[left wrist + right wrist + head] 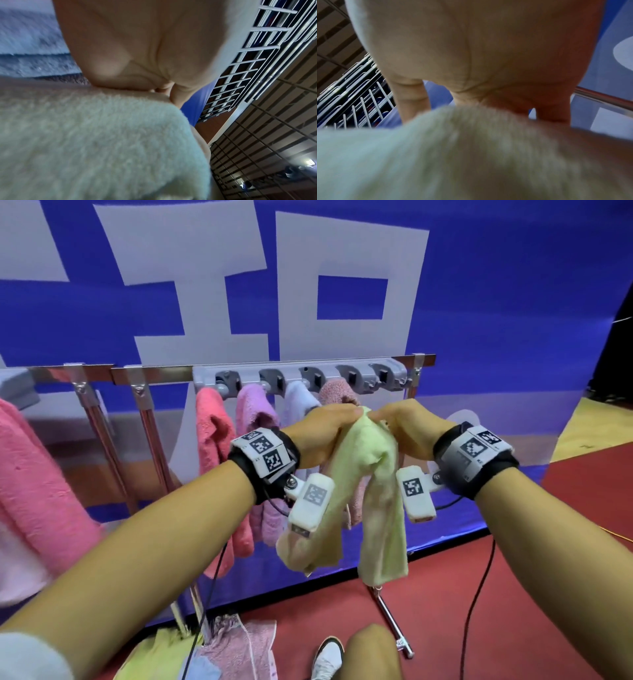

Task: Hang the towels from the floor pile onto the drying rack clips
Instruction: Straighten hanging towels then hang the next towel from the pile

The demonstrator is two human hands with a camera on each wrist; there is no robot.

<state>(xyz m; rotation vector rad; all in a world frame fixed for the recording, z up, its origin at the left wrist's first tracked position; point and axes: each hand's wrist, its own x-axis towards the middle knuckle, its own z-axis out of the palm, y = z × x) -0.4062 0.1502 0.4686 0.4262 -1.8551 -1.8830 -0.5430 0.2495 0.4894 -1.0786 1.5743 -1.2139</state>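
A: What are your hands on?

B: Your left hand (323, 428) and right hand (407, 428) meet at the top of the pale yellow-green fleecy towel (373, 491), fingers clamped on its bunched upper edge. The rest of it hangs in two folds between your wrists.

A: Where is that against the rack?

B: Just in front of the grey plastic clip bar (301, 376) on the steel drying rack (144, 405), toward its 3 o'clock end. Four towels already hang from it: coral pink (214, 436), lilac (255, 409), pale lavender-white (298, 400) and dusty rose (337, 393).

A: And the pile?

B: At 6 o'clock on the red floor (445, 594), the heap of yellow, pink and blue towels (219, 648) lies beside your white shoe (327, 657).

A: Any writing?

B: Only large white characters on the blue banner (479, 302), cropped and unreadable. The wrist bands carry black-and-white square code markers (262, 445).
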